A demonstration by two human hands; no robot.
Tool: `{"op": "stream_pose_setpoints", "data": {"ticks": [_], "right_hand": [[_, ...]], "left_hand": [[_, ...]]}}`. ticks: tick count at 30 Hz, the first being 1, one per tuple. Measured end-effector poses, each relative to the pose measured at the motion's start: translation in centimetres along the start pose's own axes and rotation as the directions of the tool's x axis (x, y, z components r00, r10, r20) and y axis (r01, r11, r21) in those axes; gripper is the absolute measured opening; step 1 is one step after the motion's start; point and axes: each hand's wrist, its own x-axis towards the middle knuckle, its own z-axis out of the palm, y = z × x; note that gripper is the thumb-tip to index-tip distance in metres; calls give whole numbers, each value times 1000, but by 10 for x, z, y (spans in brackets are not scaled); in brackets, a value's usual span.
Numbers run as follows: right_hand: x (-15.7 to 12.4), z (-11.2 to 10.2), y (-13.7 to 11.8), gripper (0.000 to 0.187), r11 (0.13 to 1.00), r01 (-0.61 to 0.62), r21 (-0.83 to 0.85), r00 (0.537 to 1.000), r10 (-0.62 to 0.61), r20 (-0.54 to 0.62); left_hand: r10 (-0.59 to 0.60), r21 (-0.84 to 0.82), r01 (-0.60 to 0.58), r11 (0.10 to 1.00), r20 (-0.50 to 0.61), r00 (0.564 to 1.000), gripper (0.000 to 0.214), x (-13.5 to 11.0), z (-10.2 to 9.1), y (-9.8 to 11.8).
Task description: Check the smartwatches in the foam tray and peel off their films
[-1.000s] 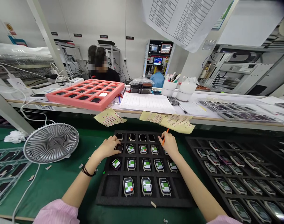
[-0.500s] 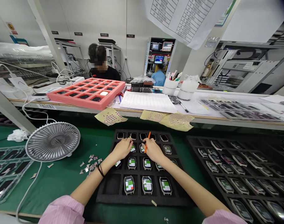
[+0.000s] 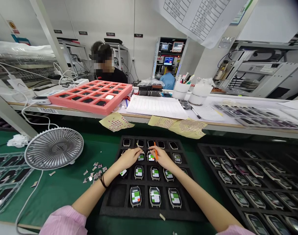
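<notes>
A black foam tray (image 3: 119,212) holds several smartwatches in square pockets. Many of their screens are lit green and white; those in the far row are dark. My right hand (image 3: 162,158) grips a thin orange stick (image 3: 156,151), held nearly upright above the second row. Just left of that stick, a smartwatch (image 3: 151,157) shows a lit screen with a red patch. My left hand (image 3: 130,156) is closed in a pinch over the neighbouring smartwatch (image 3: 140,157). A small pale tip sticks up by its fingers, but what it holds is unclear.
A second black tray (image 3: 227,191) of smartwatches lies to the right. A white fan (image 3: 54,148) and small scattered pieces (image 3: 93,173) are on the left. Above the bench runs a shelf with a pink foam tray (image 3: 105,109) and papers (image 3: 156,106). Two people sit beyond.
My right hand has shifted slightly, and the orange stick's top is lower. My left hand has moved slightly right and down. The smartwatch by the stick now shows red on its screen.
</notes>
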Motion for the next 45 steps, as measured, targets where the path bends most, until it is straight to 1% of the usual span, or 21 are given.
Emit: {"op": "stream_pose_setpoints", "data": {"ticks": [2, 6, 9, 11, 13, 15, 17, 18, 19, 21, 23, 25, 29, 31, 33, 35, 38, 42, 45], "right_hand": [[-1, -3, 1, 28, 999, 14, 29, 999, -15, 36], [-3, -7, 2, 33, 994, 59, 91, 994, -66, 82], [-2, -7, 2, 35, 987, 36, 155, 998, -43, 45], [-1, -7, 0, 34, 964, -17, 266, 1000, 19, -4], [-2, -8, -4, 34, 892, -89, 443, 994, 106, -13], [-4, -11, -9, 33, 781, -166, 602, 982, 185, 31], [-7, -14, -14, 33, 684, -216, 696, 971, 224, 81], [-9, -16, -16, 32, 649, -225, 727, 969, 226, 98], [-10, -18, -17, 32, 622, -226, 749, 969, 219, 111], [-12, -21, -19, 32, 591, -217, 777, 974, 183, 133], [-14, -23, -19, 36, 577, -214, 788, 976, 150, 155], [-14, -25, -20, 40, 565, -215, 797, 977, 124, 175], [-16, -25, -21, 47, 572, -206, 794, 978, 84, 192], [-16, -24, -22, 49, 588, -204, 783, 978, 88, 188], [-16, -24, -23, 47, 600, -207, 773, 978, 110, 177], [-16, -23, -23, 41, 608, -211, 765, 977, 140, 158], [-15, -22, -21, 35, 603, -203, 772, 978, 165, 128], [-15, -23, -20, 35, 595, -174, 784, 985, 121, 127], [-16, -24, -21, 36, 595, -166, 787, 986, 80, 147]], "left_hand": [[-9, -6, 9, 1000, -2, 1000, 35, 0, 0, -1], [58, -59, -55, 997, 54, 997, 36, 1, -2, -4], [59, -125, -57, 991, 19, 998, 35, 4, -4, -7], [19, -196, -20, 980, -11, 1000, 36, 7, -4, -10], [-55, -331, 56, 942, 12, 998, 39, 10, -4, -10], [-114, -506, 146, 850, 94, 989, 44, 12, -5, -9], [-119, -637, 199, 745, 166, 979, 46, 11, -5, -5], [-112, -670, 206, 713, 181, 977, 46, 10, -4, -3], [-106, -684, 200, 702, 178, 978, 45, 9, -4, -2], [-82, -682, 159, 713, 145, 986, 47, 8, -3, 0], [-46, -676, 102, 730, 100, 994, 51, 7, -2, 0], [-20, -675, 58, 735, 64, 998, 50, 8, -1, -1], [-42, -672, 40, 740, 13, 999, 43, 10, 0, -3], [-56, -682, 37, 730, -7, 998, 42, 11, 0, -3], [-53, -695, 18, 719, -29, 998, 43, 12, 1, -3], [-42, -701, -5, 713, -50, 998, 44, 13, 3, -3], [-40, -698, -18, 716, -67, 997, 45, 13, 5, -4], [-31, -695, -38, 718, -86, 996, 47, 12, 7, -3], [2, -718, -80, 691, -109, 994, 48, 10, 7, -1]]}}
